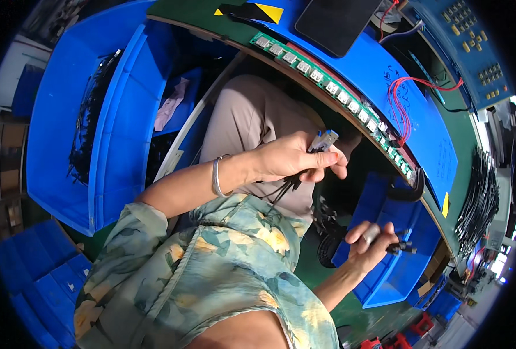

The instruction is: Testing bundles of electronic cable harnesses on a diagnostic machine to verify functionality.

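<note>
My left hand (287,158) is closed round a small bunch of cables over my lap. Their metal USB plugs (326,139), with blue inside, stick up past the thumb, and black leads hang below the fingers. Lower right, my right hand (367,247) has its fingers curled round dark cable ends (405,246) with small connectors pointing right. A pale wrap covers one of its fingers. Ahead of both hands, a long green circuit board (310,70) with a row of metal sockets lies along the table edge, apart from the hands.
A large blue bin (60,125) with black cables stands at left; another blue bin (380,273) sits under the table at right. On the blue mat (438,148) lie a dark phone-like slab (333,24) and red wires (394,96). Black cables (480,200) are heaped at far right.
</note>
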Demonstrator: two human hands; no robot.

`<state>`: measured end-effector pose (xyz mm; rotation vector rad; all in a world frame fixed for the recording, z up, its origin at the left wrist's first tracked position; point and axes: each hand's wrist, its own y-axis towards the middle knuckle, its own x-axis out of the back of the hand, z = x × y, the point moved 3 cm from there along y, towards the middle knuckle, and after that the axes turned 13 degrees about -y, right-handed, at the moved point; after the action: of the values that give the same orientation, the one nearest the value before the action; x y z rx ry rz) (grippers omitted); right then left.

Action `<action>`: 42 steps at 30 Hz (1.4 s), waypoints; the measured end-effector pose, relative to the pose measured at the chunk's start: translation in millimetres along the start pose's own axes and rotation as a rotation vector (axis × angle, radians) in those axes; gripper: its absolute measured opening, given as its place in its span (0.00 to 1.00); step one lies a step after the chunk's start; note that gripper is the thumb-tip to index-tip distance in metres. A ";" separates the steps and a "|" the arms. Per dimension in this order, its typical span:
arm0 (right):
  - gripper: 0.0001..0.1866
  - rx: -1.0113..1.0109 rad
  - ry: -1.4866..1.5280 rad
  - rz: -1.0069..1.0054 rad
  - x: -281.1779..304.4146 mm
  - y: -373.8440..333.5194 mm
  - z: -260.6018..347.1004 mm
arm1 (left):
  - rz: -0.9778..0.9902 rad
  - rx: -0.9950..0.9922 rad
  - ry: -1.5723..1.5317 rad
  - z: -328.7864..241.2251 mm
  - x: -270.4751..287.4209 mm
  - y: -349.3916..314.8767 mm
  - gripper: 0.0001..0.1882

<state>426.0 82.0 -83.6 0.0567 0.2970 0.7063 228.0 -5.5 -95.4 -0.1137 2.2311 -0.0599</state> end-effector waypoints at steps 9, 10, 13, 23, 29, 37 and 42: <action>0.06 -0.164 -0.465 -0.032 -70.0 42.4 -0.5 | -0.010 0.149 0.413 14.0 -22.5 -0.8 0.13; 0.06 -0.158 -0.463 -0.032 -67.2 43.8 -2.3 | 0.002 0.149 0.542 11.4 -22.8 -1.6 0.13; 0.04 -0.086 -0.470 -0.034 -59.6 49.7 -1.3 | -0.019 0.037 0.518 8.3 -17.9 -8.5 0.14; 0.04 -0.074 -0.558 -0.171 -58.1 32.3 8.0 | -0.187 -0.281 0.560 8.2 -33.4 -14.1 0.12; 0.09 -0.440 -0.419 -0.053 -64.9 -9.5 5.6 | -0.113 -0.368 -0.001 -5.3 -52.8 -19.5 0.14; 0.11 -0.172 -0.056 -0.403 -14.4 3.1 -3.4 | -0.206 -0.234 0.082 15.6 -31.1 -31.6 0.07; 0.11 -0.061 -0.036 -0.506 -9.5 19.2 6.8 | -0.296 0.010 0.095 -4.2 -15.4 -53.5 0.09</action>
<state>408.9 90.7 -71.8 -0.0629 0.2411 0.2115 237.4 -57.1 -76.2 -0.4432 2.2923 -0.2417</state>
